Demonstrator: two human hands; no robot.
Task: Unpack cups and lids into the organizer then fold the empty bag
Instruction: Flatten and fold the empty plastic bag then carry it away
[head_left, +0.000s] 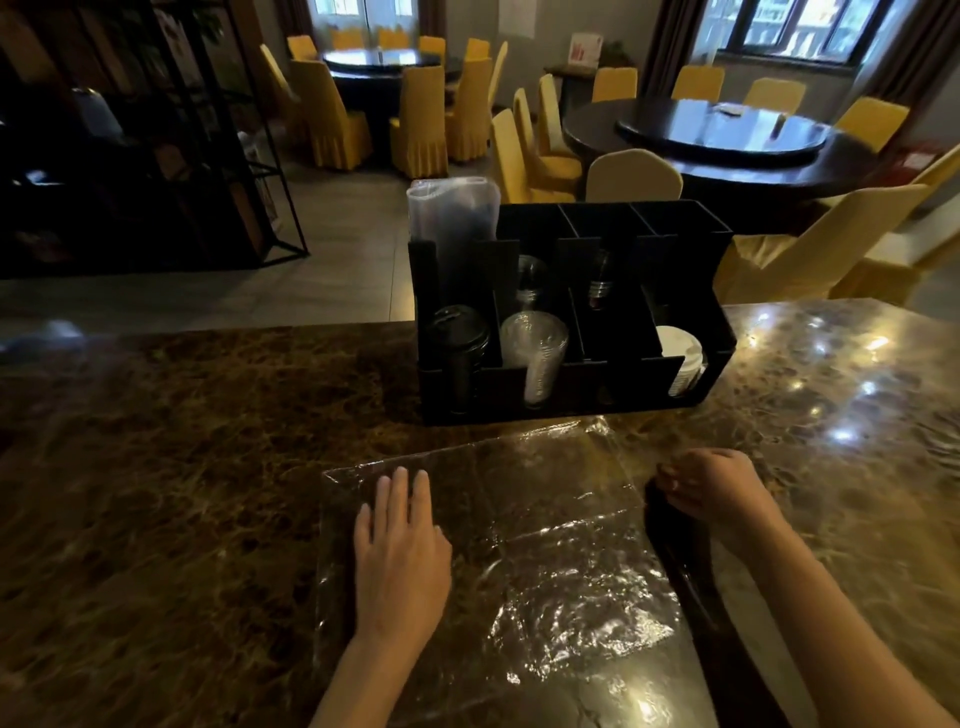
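A clear empty plastic bag (545, 545) lies flat on the marble counter in front of me. My left hand (400, 551) rests palm down on the bag's left part, fingers spread. My right hand (711, 483) is curled at the bag's right edge and seems to pinch it. Behind the bag stands the black organizer (613, 374). Its front slots hold black lids (460, 332), clear cups (535, 348) and white lids (680, 353). Tall clear cups (447, 218) stick up at its back left.
The marble counter (182, 467) stretches wide left and right, with glare spots at the right. Beyond its far edge are round dark dining tables (727, 140), yellow-covered chairs (810, 249) and a black metal shelf (156, 156) at the left.
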